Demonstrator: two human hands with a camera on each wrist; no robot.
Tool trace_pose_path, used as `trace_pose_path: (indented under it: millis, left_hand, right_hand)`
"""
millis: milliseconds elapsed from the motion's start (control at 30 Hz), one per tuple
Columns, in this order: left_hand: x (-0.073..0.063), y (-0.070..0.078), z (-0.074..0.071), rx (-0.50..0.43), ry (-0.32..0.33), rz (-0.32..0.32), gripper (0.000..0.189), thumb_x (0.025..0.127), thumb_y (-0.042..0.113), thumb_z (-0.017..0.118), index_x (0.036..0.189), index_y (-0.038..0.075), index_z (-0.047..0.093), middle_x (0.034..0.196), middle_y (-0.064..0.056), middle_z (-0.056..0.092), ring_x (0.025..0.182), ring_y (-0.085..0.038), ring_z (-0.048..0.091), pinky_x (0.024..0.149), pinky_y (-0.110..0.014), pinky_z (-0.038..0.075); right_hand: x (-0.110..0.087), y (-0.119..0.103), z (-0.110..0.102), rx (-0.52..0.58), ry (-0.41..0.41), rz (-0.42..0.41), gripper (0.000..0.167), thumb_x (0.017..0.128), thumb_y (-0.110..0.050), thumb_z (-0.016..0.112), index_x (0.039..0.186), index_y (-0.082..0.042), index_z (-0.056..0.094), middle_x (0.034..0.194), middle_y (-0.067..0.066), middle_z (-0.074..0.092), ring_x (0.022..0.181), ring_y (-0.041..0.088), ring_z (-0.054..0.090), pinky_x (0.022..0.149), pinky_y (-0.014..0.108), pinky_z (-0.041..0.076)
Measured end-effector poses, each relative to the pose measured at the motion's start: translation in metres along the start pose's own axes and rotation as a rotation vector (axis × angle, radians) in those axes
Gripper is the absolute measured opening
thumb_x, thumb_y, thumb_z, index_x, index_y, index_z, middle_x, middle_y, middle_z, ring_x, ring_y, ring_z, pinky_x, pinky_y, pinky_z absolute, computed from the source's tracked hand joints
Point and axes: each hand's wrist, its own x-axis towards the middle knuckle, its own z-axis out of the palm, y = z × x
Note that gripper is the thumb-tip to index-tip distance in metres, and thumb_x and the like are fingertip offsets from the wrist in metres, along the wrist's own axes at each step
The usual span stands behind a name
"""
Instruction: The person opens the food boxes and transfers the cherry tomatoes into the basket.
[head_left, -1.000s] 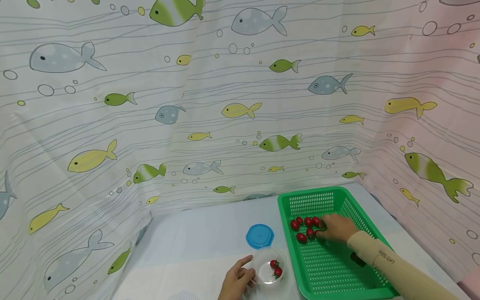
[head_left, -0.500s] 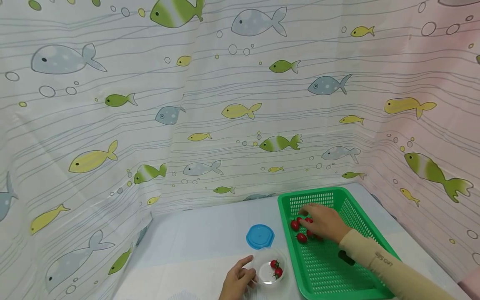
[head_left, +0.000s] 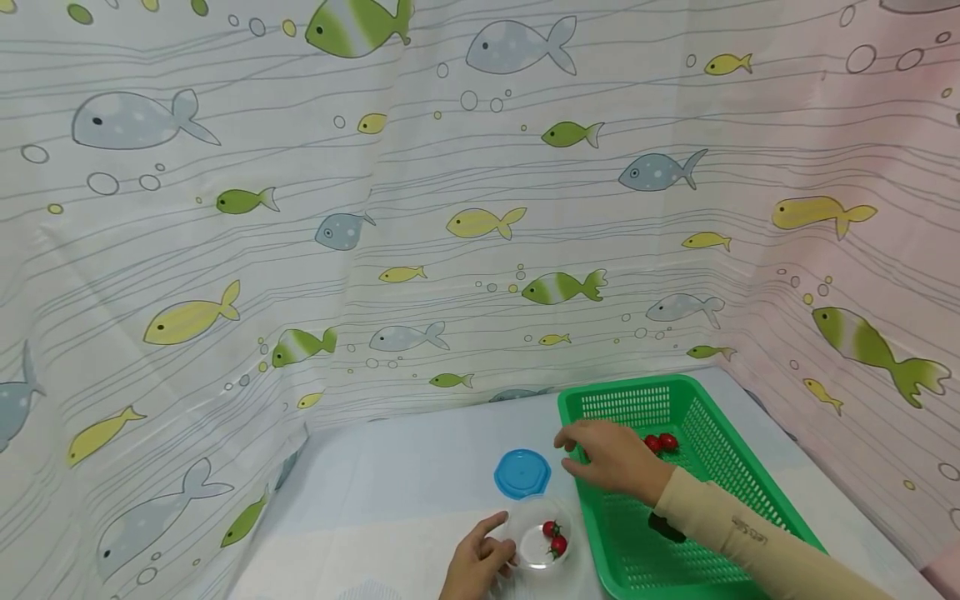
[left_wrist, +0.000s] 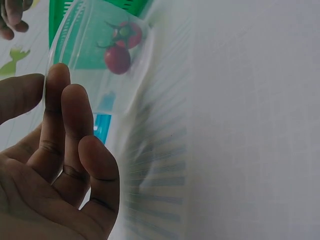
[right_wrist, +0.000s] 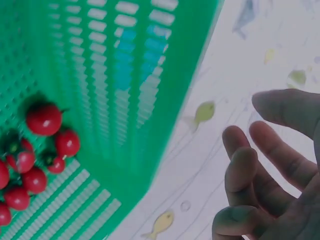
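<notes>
My left hand (head_left: 476, 560) pinches the rim of a clear round plastic container (head_left: 529, 550), thumb outside and fingertip within in the left wrist view. Inside lie a few cherry tomatoes (left_wrist: 117, 59). Above the left edge of a green perforated basket (head_left: 633, 546) hovers my right hand (head_left: 618, 457). Its fingers are loosely bent, the thumb apart, and no tomato shows between them in the right wrist view. Several more cherry tomatoes (right_wrist: 44, 119) sit in the basket; from the head view my hand hides most of them.
A blue lid (head_left: 522, 473) lies on the white table (head_left: 397, 483), just behind the container. The basket stands close to the container's right side. Fish-patterned cloth (head_left: 420, 183) hangs round the back and sides of the table.
My right hand has moved left across the basket, from over the tomatoes to its left rim, uncovering two tomatoes on the right. My left hand and the container stay in place.
</notes>
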Motion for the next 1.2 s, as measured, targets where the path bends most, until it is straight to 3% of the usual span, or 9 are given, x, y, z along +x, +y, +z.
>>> trace_pose_path:
  millis: [300,700,967,1200]
  left_hand:
    - [0.002,-0.005,-0.003,0.008,-0.011,0.025,0.055,0.101,0.024,0.065,0.144,-0.005,0.048,0.083,-0.006,0.072,0.071,-0.019,0.066,0.062,-0.033,0.049]
    - [-0.002,-0.001,-0.007,0.006,-0.026,0.057,0.052,0.1,0.02,0.066,0.143,-0.004,0.05,0.081,-0.008,0.072,0.07,-0.02,0.066,0.061,-0.032,0.048]
    - [-0.002,0.001,-0.006,0.006,-0.021,0.062,0.052,0.099,0.019,0.066,0.142,-0.004,0.051,0.082,-0.011,0.072,0.07,-0.02,0.066,0.061,-0.032,0.048]
    - [-0.002,-0.001,-0.004,-0.013,-0.021,0.062,0.052,0.1,0.019,0.066,0.143,-0.005,0.05,0.083,-0.013,0.072,0.071,-0.021,0.066,0.06,-0.032,0.048]
  right_hand:
    - [0.008,-0.03,0.013,0.037,-0.196,-0.084,0.02,0.089,-0.026,0.079,0.107,-0.02,0.074,0.093,-0.008,0.073,0.079,0.004,0.064,0.061,0.023,0.051]
    - [0.015,-0.043,0.037,0.049,-0.554,-0.023,0.022,0.087,-0.028,0.082,0.108,-0.025,0.077,0.093,-0.012,0.072,0.085,0.005,0.065,0.071,0.03,0.054]
    - [0.013,-0.046,0.048,0.123,-0.688,0.009,0.018,0.087,-0.02,0.081,0.105,-0.022,0.079,0.084,-0.015,0.069,0.075,-0.002,0.058,0.068,0.026,0.052]
    - [0.011,-0.05,0.056,0.074,-0.74,0.043,0.013,0.085,-0.02,0.083,0.097,-0.024,0.08,0.081,-0.016,0.066,0.074,0.0,0.057,0.07,0.027,0.051]
